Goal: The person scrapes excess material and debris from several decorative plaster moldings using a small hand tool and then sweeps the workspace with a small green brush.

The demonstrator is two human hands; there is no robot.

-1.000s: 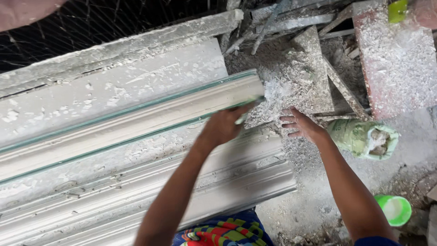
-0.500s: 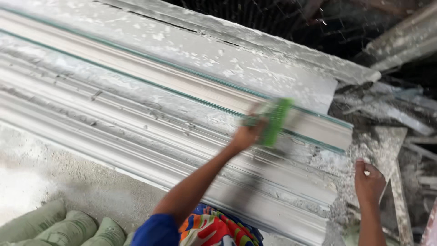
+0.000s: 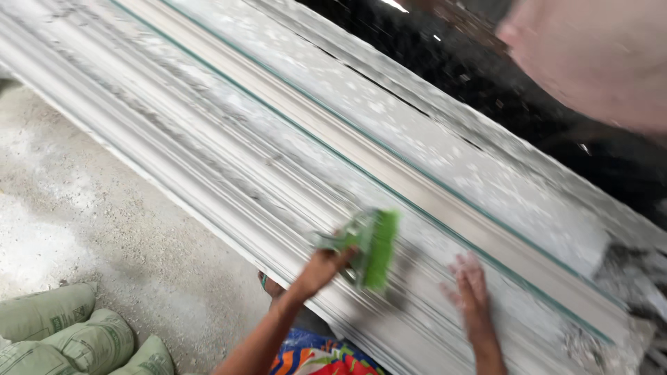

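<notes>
Head view, looking down: the left hand (image 3: 323, 267) grips a green brush (image 3: 372, 246), fingers closed around its handle, bristles pressed on the ribbed face of a long white plaster moulding (image 3: 229, 173) that runs diagonally across the frame. Over to the side, the right hand (image 3: 471, 292) lies flat and open on the same moulding, fingers spread, dusted white, just beside the brush but not touching it. A thin green strip (image 3: 333, 156) lines the moulding's upper ridge. Down at the lower left, pale green sacks (image 3: 66, 333) sit on the dusty concrete floor (image 3: 104, 229). A bright patterned cloth (image 3: 316, 357) shows at the bottom edge.
</notes>
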